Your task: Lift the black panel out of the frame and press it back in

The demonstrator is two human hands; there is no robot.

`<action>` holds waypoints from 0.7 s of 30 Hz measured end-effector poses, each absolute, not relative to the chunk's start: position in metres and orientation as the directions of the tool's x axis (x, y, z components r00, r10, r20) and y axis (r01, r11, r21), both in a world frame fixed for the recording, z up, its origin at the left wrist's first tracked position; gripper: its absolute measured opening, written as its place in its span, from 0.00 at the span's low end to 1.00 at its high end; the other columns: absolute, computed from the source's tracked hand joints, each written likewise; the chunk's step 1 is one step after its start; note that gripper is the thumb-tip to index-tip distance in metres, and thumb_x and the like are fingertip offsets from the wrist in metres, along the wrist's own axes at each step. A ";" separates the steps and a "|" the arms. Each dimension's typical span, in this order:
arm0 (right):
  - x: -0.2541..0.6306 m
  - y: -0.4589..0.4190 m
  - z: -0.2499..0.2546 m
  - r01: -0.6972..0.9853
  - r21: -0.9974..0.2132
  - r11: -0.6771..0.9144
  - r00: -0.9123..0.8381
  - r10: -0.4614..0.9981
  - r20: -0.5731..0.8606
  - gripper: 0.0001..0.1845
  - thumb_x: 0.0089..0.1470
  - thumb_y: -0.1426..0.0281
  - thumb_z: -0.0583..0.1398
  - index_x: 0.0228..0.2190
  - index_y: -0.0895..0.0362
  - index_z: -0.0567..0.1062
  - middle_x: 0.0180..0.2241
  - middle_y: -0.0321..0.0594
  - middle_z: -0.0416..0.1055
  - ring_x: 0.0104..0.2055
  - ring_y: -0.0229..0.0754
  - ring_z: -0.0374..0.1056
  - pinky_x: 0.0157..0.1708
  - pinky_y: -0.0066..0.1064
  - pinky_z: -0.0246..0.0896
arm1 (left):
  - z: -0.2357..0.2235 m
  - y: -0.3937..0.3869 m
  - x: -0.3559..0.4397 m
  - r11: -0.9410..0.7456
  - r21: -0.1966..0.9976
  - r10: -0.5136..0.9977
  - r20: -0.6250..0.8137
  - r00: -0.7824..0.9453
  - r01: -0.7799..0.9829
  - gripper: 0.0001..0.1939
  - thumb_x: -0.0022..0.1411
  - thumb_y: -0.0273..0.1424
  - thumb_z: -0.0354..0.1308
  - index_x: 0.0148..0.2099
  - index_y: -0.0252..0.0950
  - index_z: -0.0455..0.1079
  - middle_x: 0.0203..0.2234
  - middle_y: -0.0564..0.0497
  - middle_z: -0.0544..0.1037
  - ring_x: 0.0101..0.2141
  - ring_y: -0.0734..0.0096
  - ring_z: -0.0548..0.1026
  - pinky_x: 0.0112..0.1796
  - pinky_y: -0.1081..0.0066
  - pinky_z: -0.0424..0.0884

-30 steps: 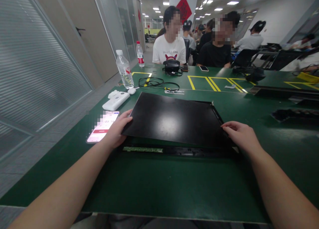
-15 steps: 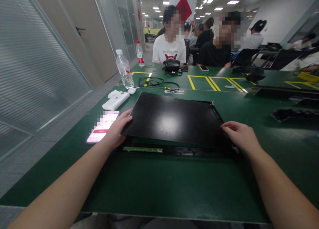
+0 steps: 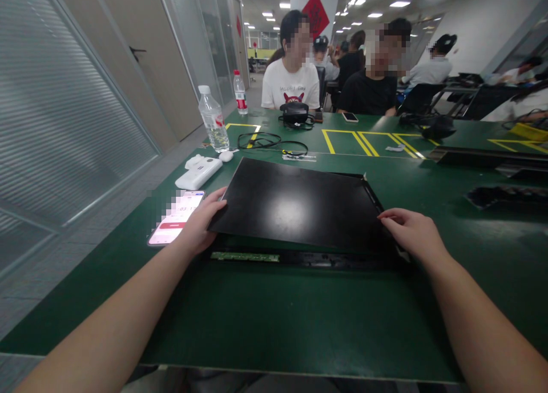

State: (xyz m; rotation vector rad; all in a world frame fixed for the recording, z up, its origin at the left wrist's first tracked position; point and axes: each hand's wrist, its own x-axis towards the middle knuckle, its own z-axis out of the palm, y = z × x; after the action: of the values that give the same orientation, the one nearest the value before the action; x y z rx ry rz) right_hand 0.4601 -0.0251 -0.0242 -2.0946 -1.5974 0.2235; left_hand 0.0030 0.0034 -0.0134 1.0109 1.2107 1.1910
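Note:
A large black flat panel [image 3: 295, 205] lies in front of me on the green table [image 3: 265, 319], its near edge raised a little above a black frame with a thin green circuit strip [image 3: 245, 256]. My left hand [image 3: 197, 226] grips the panel's near left corner, fingers curled under the edge. At the near right corner my right hand [image 3: 413, 233] holds the panel's edge, fingers closed over it.
A lit phone [image 3: 176, 218] lies just left of my left hand. Behind it are a white device [image 3: 199, 173], a water bottle [image 3: 214, 121] and a black cable [image 3: 268, 141]. Two people sit across the table. More black parts [image 3: 505, 196] lie at the right.

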 end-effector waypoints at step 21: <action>0.464 -0.025 -0.023 0.816 -0.526 -0.239 0.346 0.931 0.114 0.15 0.47 0.58 0.60 0.29 0.50 0.83 0.23 0.41 0.76 0.29 0.50 0.72 0.34 0.40 0.63 | -0.009 0.001 0.006 0.101 0.992 0.992 -0.094 -0.085 0.070 0.34 0.55 0.41 0.57 0.64 0.37 0.74 0.49 0.45 0.83 0.45 0.43 0.80 0.42 0.54 0.79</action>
State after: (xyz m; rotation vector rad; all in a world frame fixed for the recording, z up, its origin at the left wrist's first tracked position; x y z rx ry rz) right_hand 0.4639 -0.0245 -0.0235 -2.1137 -1.5213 0.3032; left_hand 0.0057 0.0014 -0.0094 1.1504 1.3692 1.1593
